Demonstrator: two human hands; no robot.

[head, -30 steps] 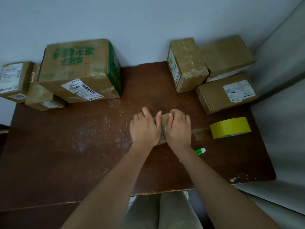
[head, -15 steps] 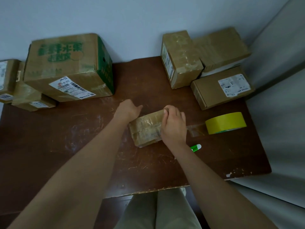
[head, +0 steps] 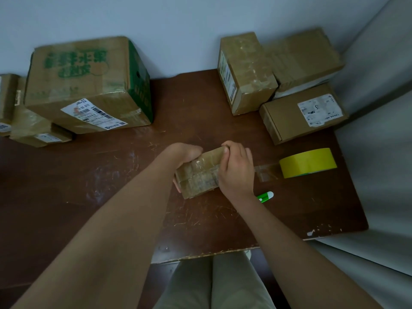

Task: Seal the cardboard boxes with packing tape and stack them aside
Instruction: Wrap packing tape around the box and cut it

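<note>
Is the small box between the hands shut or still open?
Shut: the small box shows glossy tape over closed faces, no flap raised. The left hand and right hand grip its ends.

Bare forearms, no sleeves; light khaki trousers [head: 214, 284] visible below table edge.

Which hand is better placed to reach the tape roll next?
Right. The right hand grips the small box's end nearest the yellow tape roll; the left hand holds the far end.

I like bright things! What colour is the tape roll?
Yellow: the tape roll shows best in the head view.
</note>
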